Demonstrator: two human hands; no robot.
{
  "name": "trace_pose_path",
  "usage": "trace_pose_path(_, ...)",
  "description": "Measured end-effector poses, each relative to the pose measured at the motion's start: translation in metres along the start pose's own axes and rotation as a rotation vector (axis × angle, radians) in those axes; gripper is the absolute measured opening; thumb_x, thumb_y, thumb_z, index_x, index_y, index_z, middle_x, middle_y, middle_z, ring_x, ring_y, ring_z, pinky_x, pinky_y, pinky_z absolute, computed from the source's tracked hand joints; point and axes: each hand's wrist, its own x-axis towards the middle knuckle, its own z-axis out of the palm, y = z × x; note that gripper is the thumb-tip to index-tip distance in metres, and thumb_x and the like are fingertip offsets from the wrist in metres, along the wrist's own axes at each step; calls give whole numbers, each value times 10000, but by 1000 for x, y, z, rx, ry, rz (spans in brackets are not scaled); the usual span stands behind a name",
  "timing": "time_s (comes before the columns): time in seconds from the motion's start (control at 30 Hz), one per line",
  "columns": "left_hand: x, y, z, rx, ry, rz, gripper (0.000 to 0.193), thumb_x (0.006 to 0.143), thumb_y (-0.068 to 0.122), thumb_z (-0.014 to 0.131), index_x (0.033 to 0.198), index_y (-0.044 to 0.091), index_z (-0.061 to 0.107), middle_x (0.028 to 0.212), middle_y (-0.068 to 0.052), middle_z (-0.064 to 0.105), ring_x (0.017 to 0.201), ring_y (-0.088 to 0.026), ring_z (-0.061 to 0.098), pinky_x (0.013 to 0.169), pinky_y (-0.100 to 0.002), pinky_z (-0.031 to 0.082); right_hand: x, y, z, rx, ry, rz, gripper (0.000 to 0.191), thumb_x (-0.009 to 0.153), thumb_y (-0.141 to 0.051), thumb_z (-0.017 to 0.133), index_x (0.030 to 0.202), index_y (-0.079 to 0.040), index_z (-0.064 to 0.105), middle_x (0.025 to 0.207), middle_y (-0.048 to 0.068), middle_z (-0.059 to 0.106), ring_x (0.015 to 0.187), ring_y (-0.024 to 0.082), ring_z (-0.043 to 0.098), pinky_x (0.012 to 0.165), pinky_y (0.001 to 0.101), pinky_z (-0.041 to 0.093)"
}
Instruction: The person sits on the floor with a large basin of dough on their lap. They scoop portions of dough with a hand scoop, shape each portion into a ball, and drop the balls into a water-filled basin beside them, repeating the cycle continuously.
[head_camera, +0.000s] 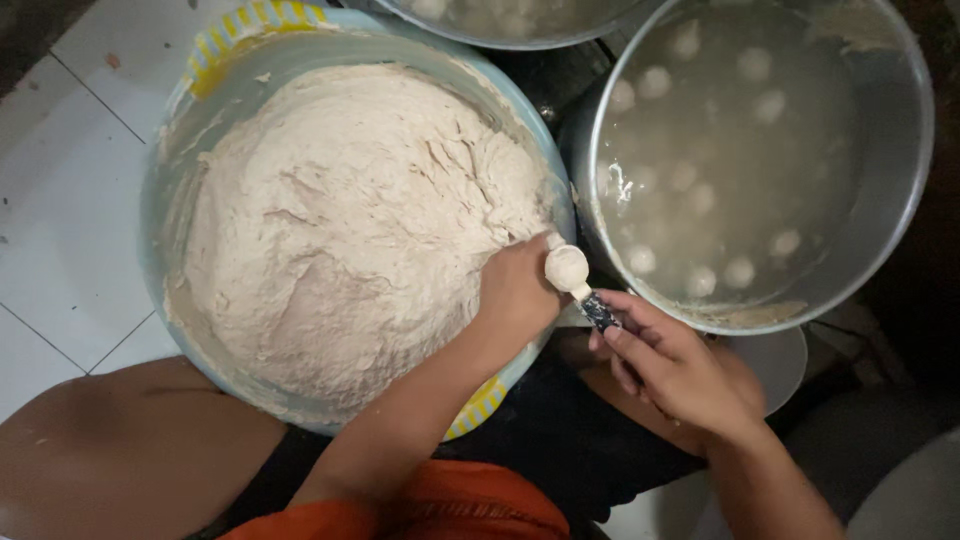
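Nearest, my left hand (515, 290) is clenched in the dough (340, 220); my right hand (680, 365) grasps a spoon (572, 272) beside the pot (900, 170).

— What does everything sit on?
— A white tiled floor (70, 190) with dark grout lines, visible at the left.
— And what rests on it?
— A wide pale-blue basin (165, 170) with a yellow-striped rim, heaped with dough. To its right, on a darker patch, stands a metal pot (895, 150) of cloudy water with pale balls in it.
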Motion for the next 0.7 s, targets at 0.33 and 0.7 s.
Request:
trace_pose_path(0.33, -15, 22, -33, 530, -395, -243, 997, 872, 771, 520, 1478, -17, 442, 1084, -336, 650, 972, -447, 674, 822, -539, 545, 68, -22, -72, -114, 405, -163, 541, 964, -89, 564, 1505, -92, 558, 812, 110, 611, 579, 145, 544, 520, 289, 447)
trace_pose_path(0.7, 33, 15, -45, 124, 121, 46, 875, 829, 630, 722, 1287, -105, 598, 1081, -424, 638, 1027, -543, 633, 904, -547, 507, 81, -59, -86, -600, 693, -469, 417, 910, -102, 680, 1309, 7, 622, 1096, 151, 724, 863, 216, 686, 775, 350, 545)
